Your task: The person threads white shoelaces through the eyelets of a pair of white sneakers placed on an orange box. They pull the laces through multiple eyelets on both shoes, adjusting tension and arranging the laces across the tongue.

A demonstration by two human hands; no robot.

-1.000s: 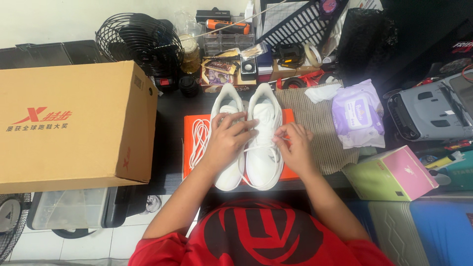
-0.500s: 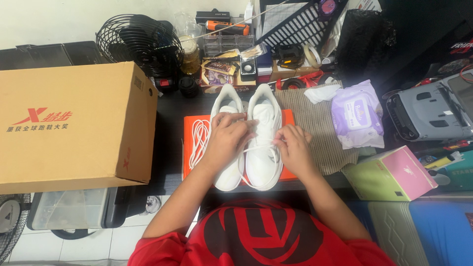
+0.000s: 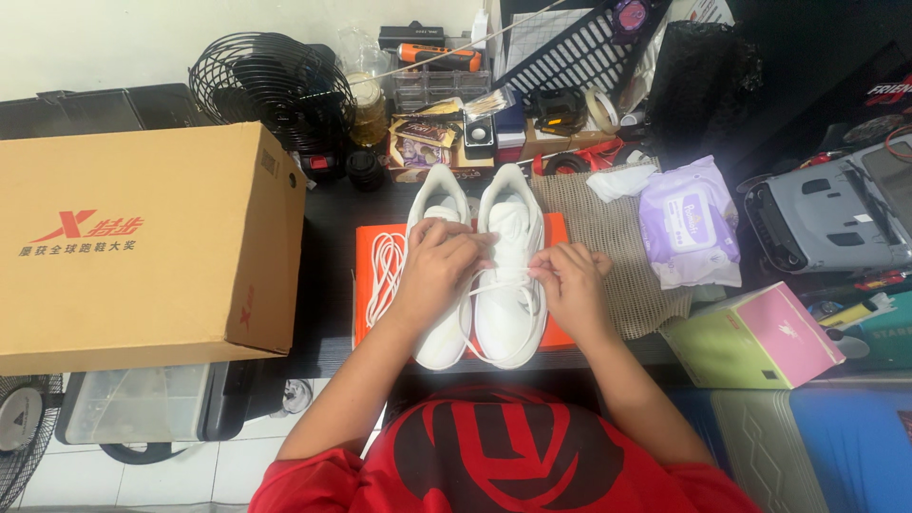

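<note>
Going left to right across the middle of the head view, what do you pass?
Cardboard box → loose white lace → left hand → right hand → mesh mat → wipes pack → grey device.

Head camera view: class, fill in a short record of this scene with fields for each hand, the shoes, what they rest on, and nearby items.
Left hand: resting on the left white shoe
Right hand: pinching a white lace on the right white shoe
Shoes rest on: orange board
Spare lace: loose on the board, left of the shoes
Nearby: cardboard box left; wipes pack right
</note>
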